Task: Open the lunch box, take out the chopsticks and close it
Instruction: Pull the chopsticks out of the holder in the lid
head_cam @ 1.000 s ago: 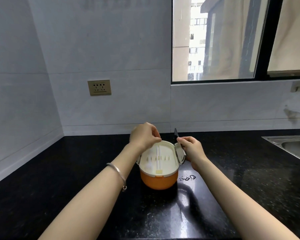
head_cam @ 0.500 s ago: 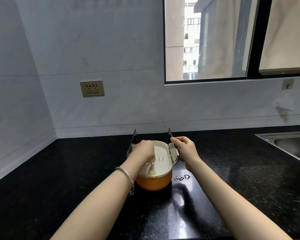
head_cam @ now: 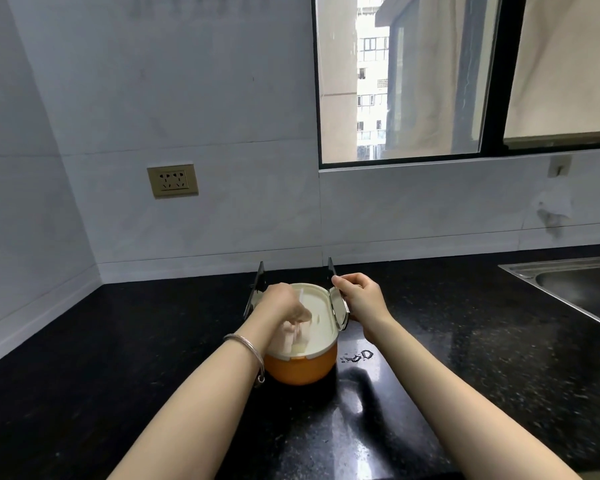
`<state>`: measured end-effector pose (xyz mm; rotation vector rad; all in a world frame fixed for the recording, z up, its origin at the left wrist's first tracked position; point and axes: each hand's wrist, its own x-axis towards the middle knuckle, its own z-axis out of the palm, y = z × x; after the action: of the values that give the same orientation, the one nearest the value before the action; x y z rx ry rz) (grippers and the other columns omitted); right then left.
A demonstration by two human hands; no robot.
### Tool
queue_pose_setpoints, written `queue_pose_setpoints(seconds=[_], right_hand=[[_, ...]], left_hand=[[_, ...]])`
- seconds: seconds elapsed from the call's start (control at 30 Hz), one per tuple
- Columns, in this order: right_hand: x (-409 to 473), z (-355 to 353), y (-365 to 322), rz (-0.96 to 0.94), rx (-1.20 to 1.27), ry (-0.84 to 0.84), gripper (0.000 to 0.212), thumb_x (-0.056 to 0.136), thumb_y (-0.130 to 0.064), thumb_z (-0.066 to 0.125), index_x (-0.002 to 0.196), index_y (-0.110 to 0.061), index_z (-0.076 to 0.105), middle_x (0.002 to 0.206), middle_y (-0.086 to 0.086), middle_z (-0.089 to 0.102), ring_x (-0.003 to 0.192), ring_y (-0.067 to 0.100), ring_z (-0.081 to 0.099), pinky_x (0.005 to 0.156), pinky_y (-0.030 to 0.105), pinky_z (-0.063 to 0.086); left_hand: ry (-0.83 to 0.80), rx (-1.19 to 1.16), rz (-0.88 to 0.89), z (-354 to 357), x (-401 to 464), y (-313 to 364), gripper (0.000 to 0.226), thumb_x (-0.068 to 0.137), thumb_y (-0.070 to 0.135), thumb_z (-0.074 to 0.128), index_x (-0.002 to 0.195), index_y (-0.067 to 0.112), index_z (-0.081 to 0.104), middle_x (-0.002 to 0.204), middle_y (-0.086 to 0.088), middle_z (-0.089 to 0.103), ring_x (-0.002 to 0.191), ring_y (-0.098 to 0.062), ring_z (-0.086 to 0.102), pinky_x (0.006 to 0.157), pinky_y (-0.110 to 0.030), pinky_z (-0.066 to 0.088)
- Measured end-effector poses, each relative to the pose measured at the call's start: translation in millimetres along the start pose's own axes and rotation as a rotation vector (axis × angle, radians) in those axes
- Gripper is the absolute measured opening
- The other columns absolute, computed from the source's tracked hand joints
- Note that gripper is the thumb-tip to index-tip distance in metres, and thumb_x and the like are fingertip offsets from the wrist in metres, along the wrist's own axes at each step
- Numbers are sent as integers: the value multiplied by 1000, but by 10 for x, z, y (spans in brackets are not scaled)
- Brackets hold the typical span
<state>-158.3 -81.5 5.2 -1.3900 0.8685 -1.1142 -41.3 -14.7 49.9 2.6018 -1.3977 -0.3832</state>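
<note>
Orange lunch box (head_cam: 300, 367) sits at tabletop (head_cam: 118, 358) centre. Right hand (head_cam: 359, 296) pinches the three-o'clock clasp (head_cam: 338, 308) outward — likely bracing the box. Left hand (head_cam: 283, 304), fingers curled on the cream lid (head_cam: 321, 315), seems to pluck something blurred — possibly chopsticks.

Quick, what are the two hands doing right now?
Left hand: fingers blurred over the lunch box lid; what it holds cannot be told.
Right hand: closed, pinching the raised side clasp.
</note>
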Motion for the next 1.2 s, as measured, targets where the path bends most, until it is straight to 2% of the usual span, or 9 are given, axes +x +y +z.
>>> queue_pose_setpoints(seconds=[0.1,0.23,0.43,0.63,0.7,0.8,0.97,1.1,1.2], right_hand=[[0,-5,-2,-3,-10,-7,12,83,-28,64,85,-16,60,74,1,61,60,10,51,50,23,38],[3,-11,-4,-1,-13,-8,15,83,-27,64,88,-13,61,72,1,60,60,10,51,50,23,38],[7,-8,-4,-4,-17,-18,16,83,-28,64,90,-14,61,75,2,61,65,13,53,54,25,41],[-3,-3,-7,-7,-24,-11,14,83,-28,63,87,-15,61,73,1,60,63,11,51,52,24,39],[-5,-6,-11,-9,-26,-11,14,83,-28,64,87,-15,61,73,1,60,63,11,52,51,24,39],[-6,-6,-11,-13,-28,-12,14,83,-28,63,87,-15,61,75,1,61,64,11,52,52,24,40],[-1,-3,0,-10,-30,-7,15,83,-29,63,88,-15,61,78,3,63,65,11,53,56,24,41],[3,21,3,-7,-21,-10,13,83,-29,64,85,-16,61,77,4,62,66,13,54,56,25,42],[5,67,9,-17,-35,-12,18,82,-28,65,89,-12,62,75,3,61,68,15,54,59,28,42]], left_hand=[[14,-75,-10,-30,37,0,9,80,18,59,74,11,57,62,-1,51,46,-12,41,46,-18,35],[-10,-52,-6,4,56,-7,11,79,18,60,71,11,59,66,0,57,50,-13,46,50,-19,38],[15,-107,-32,27,66,-19,24,78,27,69,67,11,54,53,2,52,40,-8,45,37,-17,36],[-65,-47,-34,62,47,20,26,80,28,65,65,13,51,61,1,51,65,-15,54,67,-23,46],[-39,-72,-16,69,42,13,25,80,27,65,67,12,50,62,0,50,67,-17,55,65,-23,47],[-78,-211,-21,-18,58,8,24,83,18,60,63,12,46,58,1,46,48,-11,42,47,-18,37],[-44,-466,68,-349,-15,-73,23,85,19,56,63,11,54,53,2,49,37,-5,39,35,-12,32],[-67,-657,98,-468,-99,-254,18,87,20,55,74,7,59,60,-1,50,47,-8,39,47,-18,32],[-12,-763,123,-515,-127,-402,25,91,19,49,69,8,55,57,0,45,47,-9,35,45,-18,29]])
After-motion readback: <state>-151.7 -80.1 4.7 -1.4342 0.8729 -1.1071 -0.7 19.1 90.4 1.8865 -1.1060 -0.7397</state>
